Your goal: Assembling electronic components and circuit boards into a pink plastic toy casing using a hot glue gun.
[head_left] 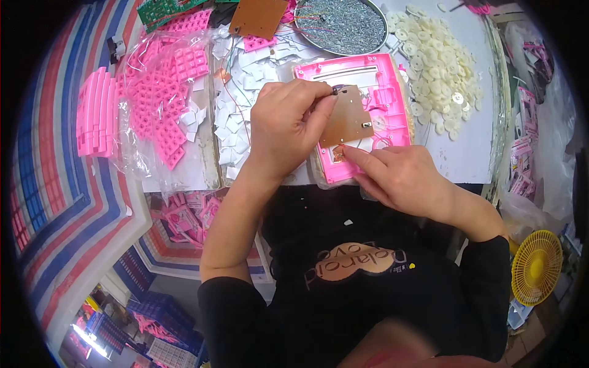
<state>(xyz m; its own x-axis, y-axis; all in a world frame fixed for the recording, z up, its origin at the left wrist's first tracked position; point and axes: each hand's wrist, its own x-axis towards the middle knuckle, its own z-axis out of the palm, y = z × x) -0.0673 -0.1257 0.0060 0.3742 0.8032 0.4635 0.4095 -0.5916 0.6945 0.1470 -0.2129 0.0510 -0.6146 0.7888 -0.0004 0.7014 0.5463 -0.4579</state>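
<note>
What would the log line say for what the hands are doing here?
left hand: pinching wire end at brown board | right hand: pressing pink case | table: white discs

Left hand (288, 126) raised, fingers curled, thumb and forefinger pinched together at the tips. Left forearm bare, rising steeply from the lower edge, elbow bent, dark sleeve pushed up. Right hand (399, 178) lower, palm down, forefinger stretched out to the left and pressing flat. Right forearm bare, coming in from the lower right, sleeve at the elbow.

You are working under bright, even overhead light; fisheye bending is curving the table (466, 165) edges, and the rim is blurring dark.
</note>
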